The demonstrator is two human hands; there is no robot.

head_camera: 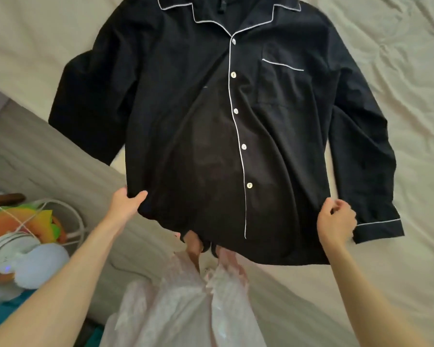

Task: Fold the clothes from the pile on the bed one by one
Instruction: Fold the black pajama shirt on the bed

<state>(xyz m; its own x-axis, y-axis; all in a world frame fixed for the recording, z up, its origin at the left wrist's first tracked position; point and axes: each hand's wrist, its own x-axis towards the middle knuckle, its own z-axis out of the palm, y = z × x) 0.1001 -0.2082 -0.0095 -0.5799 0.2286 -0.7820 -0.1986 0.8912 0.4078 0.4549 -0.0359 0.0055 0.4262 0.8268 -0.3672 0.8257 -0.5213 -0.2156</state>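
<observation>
A black pyjama shirt [198, 116] with white piping and white buttons lies front up on the cream bed sheet [398, 58], collar at the far end. Both sleeves run down along its sides. My left hand [125, 202] grips the hem at the shirt's lower left corner. My right hand [336, 221] pinches the hem at the lower right, next to the piped cuff [378, 230]. The hem hangs over the bed edge above my legs. No pile of other clothes is in view.
My legs in a pale pink garment [186, 296] stand against the bed edge. On the left floor are a white fan [18, 249], white cables and a bright orange-and-yellow object [23, 221].
</observation>
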